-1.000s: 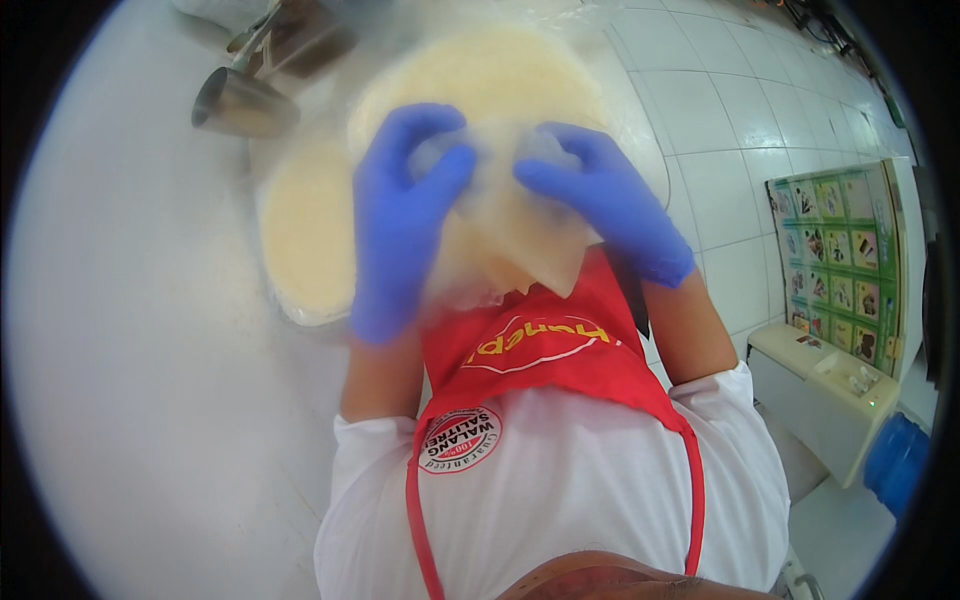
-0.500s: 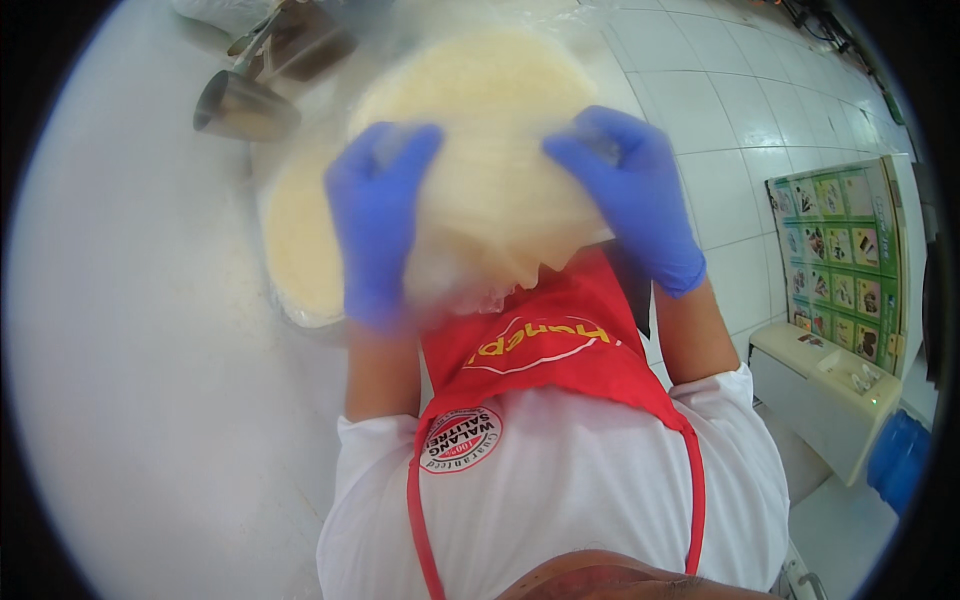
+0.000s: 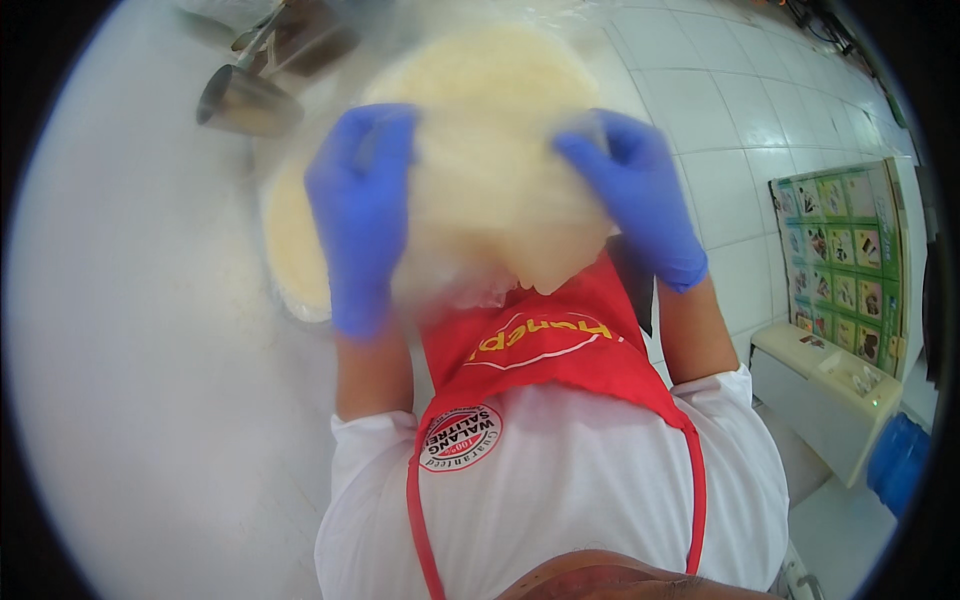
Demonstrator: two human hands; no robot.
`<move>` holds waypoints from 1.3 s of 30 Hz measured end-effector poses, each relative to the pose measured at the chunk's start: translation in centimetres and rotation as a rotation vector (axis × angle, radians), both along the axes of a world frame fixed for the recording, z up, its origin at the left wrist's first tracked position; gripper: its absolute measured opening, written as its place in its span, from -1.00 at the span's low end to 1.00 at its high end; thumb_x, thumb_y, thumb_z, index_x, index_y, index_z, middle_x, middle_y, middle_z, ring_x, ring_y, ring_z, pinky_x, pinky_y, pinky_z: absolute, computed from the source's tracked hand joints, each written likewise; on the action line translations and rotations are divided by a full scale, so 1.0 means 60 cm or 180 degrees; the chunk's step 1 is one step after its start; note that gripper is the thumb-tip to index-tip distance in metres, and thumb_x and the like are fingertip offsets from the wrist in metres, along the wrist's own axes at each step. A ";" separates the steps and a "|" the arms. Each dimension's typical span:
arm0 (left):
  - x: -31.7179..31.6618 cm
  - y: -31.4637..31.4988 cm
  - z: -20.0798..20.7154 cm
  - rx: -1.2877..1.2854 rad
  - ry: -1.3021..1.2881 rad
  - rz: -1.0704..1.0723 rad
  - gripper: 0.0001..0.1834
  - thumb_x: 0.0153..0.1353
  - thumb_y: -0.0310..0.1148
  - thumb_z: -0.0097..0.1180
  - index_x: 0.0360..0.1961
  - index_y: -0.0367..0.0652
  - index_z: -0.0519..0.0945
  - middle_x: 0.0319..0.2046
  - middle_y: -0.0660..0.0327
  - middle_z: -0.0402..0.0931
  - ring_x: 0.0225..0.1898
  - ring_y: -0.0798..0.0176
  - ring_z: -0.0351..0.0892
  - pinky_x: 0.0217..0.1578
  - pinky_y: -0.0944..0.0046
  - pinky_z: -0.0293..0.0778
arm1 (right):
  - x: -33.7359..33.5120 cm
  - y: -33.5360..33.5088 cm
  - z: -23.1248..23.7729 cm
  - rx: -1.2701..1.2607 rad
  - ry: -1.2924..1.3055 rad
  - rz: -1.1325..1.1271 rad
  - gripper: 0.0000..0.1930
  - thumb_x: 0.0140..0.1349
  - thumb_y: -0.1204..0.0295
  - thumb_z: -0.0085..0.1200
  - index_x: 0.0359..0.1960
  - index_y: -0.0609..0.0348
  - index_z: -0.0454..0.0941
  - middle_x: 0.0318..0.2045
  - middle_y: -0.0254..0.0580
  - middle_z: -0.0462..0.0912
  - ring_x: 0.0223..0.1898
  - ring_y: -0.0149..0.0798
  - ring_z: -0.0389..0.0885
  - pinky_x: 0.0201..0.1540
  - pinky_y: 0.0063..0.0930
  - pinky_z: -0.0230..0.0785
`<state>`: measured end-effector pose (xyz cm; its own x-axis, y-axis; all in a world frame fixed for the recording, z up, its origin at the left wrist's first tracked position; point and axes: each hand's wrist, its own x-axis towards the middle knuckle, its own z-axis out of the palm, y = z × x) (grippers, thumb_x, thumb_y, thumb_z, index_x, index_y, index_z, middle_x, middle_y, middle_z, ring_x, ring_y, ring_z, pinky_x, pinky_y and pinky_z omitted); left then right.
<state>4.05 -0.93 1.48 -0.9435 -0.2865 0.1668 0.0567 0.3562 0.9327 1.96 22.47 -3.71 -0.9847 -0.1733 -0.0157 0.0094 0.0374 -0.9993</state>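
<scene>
A large clear plastic bag (image 3: 490, 75) full of a pale yellow, fine-looking substance is in front of me. Its loose upper plastic stretches between my hands and hangs toward my red apron. My left hand (image 3: 362, 215), in a blue glove, has its fingers closed on the left side of the plastic. On the opposite side my right hand (image 3: 640, 195), also blue-gloved, pinches the plastic between thumb and fingers. Another bulge of pale yellow contents in plastic (image 3: 292, 245) lies left of my left hand; whether it is a separate bag I cannot tell.
On the white table (image 3: 150, 320), a metal cup (image 3: 248, 102) lies tipped near a dark brown container (image 3: 315, 40). Tiled floor (image 3: 720, 110) stretches off to the right. There stand a green picture-covered panel (image 3: 838, 255) and a cream dispenser (image 3: 825, 395) with a blue jug (image 3: 898, 458).
My left hand has shifted slightly left and up, widening the gap between my hands. The plastic between them is spread a little more. My right hand has barely moved.
</scene>
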 end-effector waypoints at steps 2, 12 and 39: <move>-0.006 -0.004 -0.005 0.0024 0.0132 0.0179 -0.81 0.38 -0.36 0.21 -0.12 -0.24 0.72 -0.42 0.38 0.59 -0.40 0.51 0.46 -0.35 0.45 0.40 | 0.006 0.016 0.025 -0.0348 0.0284 -0.0430 -0.80 0.32 0.38 0.31 -0.21 0.30 0.71 -0.35 -0.38 0.72 -0.31 -0.53 0.60 -0.23 -0.58 0.48; -0.127 -0.050 -0.075 0.0401 -0.0045 -0.0337 -0.65 0.43 -0.24 0.20 0.08 -0.26 0.65 -0.12 0.21 0.70 -0.15 0.34 0.68 -0.09 0.37 0.57 | 0.078 0.216 0.091 -0.0791 0.1038 -0.2899 -0.71 0.36 0.35 0.24 0.00 0.30 0.68 -0.15 -0.18 0.74 -0.15 -0.37 0.71 -0.08 -0.52 0.57; 0.238 -0.274 0.041 -0.0343 0.0237 0.1017 -0.82 0.35 -0.49 0.20 -0.10 -0.32 0.73 -0.25 0.25 0.67 -0.23 0.40 0.61 -0.10 0.38 0.52 | -0.055 -0.287 0.130 -0.0242 0.1706 0.2858 -0.64 0.24 0.63 0.18 0.09 0.27 0.63 -0.28 -0.28 0.66 -0.22 -0.42 0.60 -0.05 -0.52 0.51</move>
